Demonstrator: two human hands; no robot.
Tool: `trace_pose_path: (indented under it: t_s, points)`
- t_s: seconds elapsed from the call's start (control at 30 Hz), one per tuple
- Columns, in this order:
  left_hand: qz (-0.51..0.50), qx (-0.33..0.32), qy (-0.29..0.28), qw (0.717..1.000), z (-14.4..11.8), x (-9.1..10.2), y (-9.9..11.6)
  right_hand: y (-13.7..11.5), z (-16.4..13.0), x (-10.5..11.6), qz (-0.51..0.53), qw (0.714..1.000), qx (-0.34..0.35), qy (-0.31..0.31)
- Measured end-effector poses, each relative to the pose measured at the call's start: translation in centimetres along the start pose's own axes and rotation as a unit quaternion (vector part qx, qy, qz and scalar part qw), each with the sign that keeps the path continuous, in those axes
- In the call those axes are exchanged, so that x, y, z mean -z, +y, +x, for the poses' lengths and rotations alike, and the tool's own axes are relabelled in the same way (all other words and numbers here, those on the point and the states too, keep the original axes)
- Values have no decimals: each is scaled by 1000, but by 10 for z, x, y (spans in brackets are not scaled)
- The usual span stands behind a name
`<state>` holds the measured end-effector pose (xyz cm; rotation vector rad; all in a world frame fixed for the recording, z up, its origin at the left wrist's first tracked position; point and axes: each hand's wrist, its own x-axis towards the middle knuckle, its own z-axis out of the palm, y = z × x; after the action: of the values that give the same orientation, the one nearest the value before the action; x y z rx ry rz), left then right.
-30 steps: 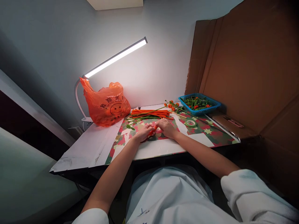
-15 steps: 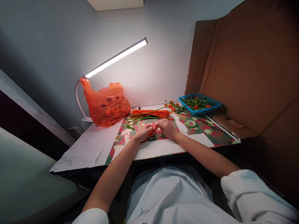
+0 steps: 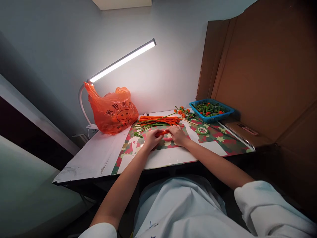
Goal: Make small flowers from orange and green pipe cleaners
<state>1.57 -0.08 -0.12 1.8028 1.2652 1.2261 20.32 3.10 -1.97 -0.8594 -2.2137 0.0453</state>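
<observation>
Between both hands stretches a short piece of orange pipe cleaner (image 3: 162, 133), fuzzy-looking and partly covered by the fingers. My left hand (image 3: 152, 139) is closed on its left end, while my right hand (image 3: 177, 135) pinches the other end, knuckles up. Just beyond the hands lies a bundle of orange pipe cleaners (image 3: 158, 119), with green stems (image 3: 148, 125) along its near side. A small green looped piece (image 3: 138, 135) rests left of my left hand. To the right of my right hand is a roll of green tape (image 3: 202, 131).
Orange pompom flowers (image 3: 183, 115) on long stems lie at the back, beside a blue basket (image 3: 230, 113) of greenery and orange blooms. An orange plastic bag (image 3: 112, 114) stands at the back left under a lit lamp (image 3: 123, 61). Cardboard (image 3: 260, 66) walls the right side.
My left hand has turned and shifted slightly, its fingers now curled over the pipe cleaner. More of the orange piece shows between the hands. My right hand stays nearly in place.
</observation>
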Motion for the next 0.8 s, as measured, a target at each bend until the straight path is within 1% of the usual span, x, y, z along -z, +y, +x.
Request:
trace_pose_path:
  t_s: [0.1, 0.23, 0.3, 0.4, 0.6, 0.8]
  points:
    - [34, -25, 1, 999, -1, -2, -2, -2, -1, 2, 10, 1000, -5, -17]
    - [72, -61, -29, 995, -1, -3, -1, -3, 0, 4, 7, 998, -3, -55]
    - [101, -85, -36, 991, -1, -2, -1, -2, 0, 4, 2, 998, -1, -58]
    - [127, -106, -45, 985, 0, -2, -1, 0, 0, 3, 2, 999, 9, -46]
    - [108, -68, -59, 990, -2, -3, 3, 1, -1, 3, -9, 998, 48, -32]
    - [122, -70, -71, 987, -3, -4, 2, -1, -1, 4, -52, 995, 78, -18]
